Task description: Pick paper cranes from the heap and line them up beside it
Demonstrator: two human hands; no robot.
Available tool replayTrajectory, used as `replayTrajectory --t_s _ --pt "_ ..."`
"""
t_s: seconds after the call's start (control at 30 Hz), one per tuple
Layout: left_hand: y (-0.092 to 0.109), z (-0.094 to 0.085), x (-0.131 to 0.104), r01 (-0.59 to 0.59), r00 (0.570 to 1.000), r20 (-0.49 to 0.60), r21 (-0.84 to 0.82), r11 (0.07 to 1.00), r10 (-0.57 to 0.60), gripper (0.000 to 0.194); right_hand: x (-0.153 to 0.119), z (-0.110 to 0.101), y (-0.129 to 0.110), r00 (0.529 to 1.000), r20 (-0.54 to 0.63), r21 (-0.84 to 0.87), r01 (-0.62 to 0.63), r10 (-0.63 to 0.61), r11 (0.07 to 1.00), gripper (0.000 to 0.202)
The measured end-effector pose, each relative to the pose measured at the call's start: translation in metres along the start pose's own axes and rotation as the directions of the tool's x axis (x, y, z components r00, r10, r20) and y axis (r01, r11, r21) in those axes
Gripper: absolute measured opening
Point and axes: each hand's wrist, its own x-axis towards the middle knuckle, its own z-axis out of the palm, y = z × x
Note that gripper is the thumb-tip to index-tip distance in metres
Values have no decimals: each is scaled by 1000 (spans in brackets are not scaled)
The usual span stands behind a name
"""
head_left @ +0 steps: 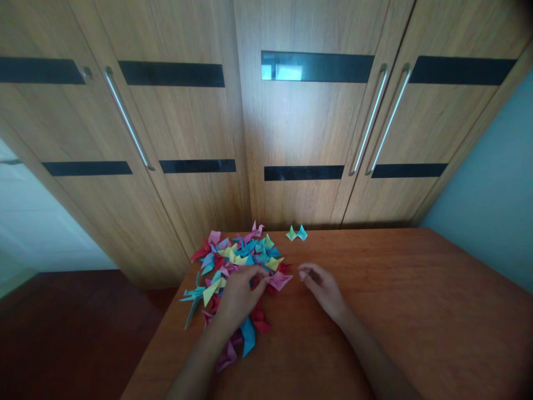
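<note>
White panelling (54,228) fills the far left, above a dark reddish floor (95,333). Wooden wardrobe doors (191,122) span the back, crossed by black strips and fitted with long metal handles. Below them, at the left end of the reddish-brown table (400,311), a spiky teal paper piece (194,294) lies at the outer edge of a heap of folded paper (237,253) in pink, red, yellow, blue and purple. The left hand (239,291) reaches over this heap, covering part of it; its grip pinches a pink paper piece (281,281) between thumb and forefinger, at the heap's right side. A blue paper piece (248,336) lies below that hand, with a red one (260,319) just beside it. Farther right, near the back edge and apart from the heap, a green piece (291,233) and a light-blue piece (302,233) sit side by side. Next is the right hand (323,288), above the table, thumb and fingers curled close; whether its grip is pressed together I cannot tell. Pale blue wall (491,178) closes the right side.
</note>
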Motion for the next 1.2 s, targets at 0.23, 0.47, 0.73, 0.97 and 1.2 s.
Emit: replayTrajectory --t_s 0.23,0.47,0.73,0.97,1.2 --pt "7 11 -2 3 1000 -27 -126 992 -6 12 -8 17 -16 993 102 3 65 -65 998 24" --pt "6 18 -1 25 999 -28 -285 958 -34 14 -5 13 -20 997 68 114 27 -35 993 24" --pt "3 22 -1 83 997 37 -305 949 -75 12 -6 11 -13 994 97 179 -59 42 982 32" --pt "3 22 -1 91 994 -18 -386 918 -107 23 -5 7 -14 990 105 213 -112 91 971 34" --pt "5 22 -2 126 992 66 -521 844 -108 19 -5 2 -15 987 133 290 -126 90 949 31"
